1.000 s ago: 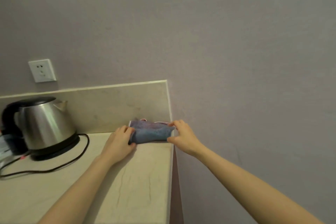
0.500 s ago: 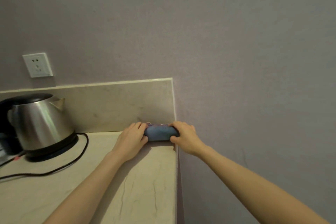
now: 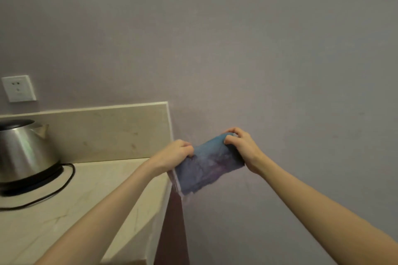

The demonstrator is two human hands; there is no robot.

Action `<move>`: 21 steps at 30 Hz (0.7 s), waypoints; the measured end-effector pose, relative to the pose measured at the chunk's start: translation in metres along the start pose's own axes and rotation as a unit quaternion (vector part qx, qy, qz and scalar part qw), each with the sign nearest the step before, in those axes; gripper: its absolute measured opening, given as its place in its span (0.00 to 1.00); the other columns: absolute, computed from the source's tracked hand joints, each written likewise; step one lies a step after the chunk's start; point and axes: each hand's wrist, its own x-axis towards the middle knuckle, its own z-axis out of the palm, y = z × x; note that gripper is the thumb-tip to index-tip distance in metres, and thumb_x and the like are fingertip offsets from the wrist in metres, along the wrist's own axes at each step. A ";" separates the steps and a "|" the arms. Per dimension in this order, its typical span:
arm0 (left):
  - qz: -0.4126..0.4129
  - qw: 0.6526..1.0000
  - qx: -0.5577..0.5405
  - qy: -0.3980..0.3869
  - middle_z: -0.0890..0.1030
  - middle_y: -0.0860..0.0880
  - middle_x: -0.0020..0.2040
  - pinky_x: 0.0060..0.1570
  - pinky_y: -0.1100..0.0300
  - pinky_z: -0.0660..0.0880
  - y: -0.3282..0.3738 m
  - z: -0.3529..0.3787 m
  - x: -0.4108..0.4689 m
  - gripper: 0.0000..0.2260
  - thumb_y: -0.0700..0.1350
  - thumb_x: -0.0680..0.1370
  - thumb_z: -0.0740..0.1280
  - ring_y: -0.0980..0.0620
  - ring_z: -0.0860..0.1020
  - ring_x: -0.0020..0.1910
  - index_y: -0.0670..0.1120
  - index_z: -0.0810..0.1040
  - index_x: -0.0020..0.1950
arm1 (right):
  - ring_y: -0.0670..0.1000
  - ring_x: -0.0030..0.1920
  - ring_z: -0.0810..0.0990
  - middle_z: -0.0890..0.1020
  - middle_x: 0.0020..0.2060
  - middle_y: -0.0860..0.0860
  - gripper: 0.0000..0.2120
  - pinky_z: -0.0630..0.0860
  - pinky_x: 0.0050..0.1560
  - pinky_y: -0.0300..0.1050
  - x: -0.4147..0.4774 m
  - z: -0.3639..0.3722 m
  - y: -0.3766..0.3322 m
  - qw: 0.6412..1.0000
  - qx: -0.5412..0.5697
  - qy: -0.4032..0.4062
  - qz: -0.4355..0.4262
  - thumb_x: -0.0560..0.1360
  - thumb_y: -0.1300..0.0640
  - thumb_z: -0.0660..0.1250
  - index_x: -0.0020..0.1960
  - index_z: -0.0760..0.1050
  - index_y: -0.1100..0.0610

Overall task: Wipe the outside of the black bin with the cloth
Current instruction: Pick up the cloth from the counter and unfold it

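Beyond the counter's (image 3: 90, 196) right end, a person's left hand (image 3: 172, 155) and right hand (image 3: 241, 146) pinch opposite ends of a blue cloth (image 3: 206, 168), stretched in mid-air. Soft, light, it should bunch easily. No bin is in view.

The pale stone worktop (image 3: 90, 211) is left of the hands. A shiny kettle (image 3: 23, 153) and its black cord (image 3: 53, 191) lie on it.
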 end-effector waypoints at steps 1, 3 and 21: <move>-0.022 0.998 -0.055 -0.037 0.69 0.43 0.35 0.36 0.55 0.61 0.010 0.012 -0.002 0.05 0.47 0.64 0.60 0.49 0.67 0.37 0.46 0.71 0.34 | 0.46 0.34 0.75 0.78 0.36 0.52 0.15 0.71 0.29 0.34 -0.007 -0.016 -0.003 1.000 -0.006 0.007 -0.001 0.59 0.55 0.64 0.45 0.76 0.55; -0.055 0.979 -0.160 -0.112 0.74 0.43 0.40 0.37 0.57 0.66 0.026 0.042 -0.007 0.08 0.46 0.64 0.64 0.48 0.72 0.42 0.47 0.75 0.41 | 0.44 0.31 0.73 0.77 0.31 0.47 0.16 0.69 0.26 0.32 -0.019 -0.046 -0.009 0.999 -0.029 0.014 -0.011 0.58 0.55 0.65 0.46 0.76 0.55; -0.021 0.917 -0.398 0.024 0.83 0.44 0.41 0.36 0.61 0.77 0.137 0.172 -0.030 0.07 0.35 0.69 0.68 0.49 0.80 0.37 0.41 0.81 0.45 | 0.51 0.51 0.76 0.78 0.53 0.53 0.21 0.74 0.51 0.50 -0.099 -0.190 -0.003 0.994 0.036 0.027 0.102 0.72 0.45 0.70 0.57 0.75 0.58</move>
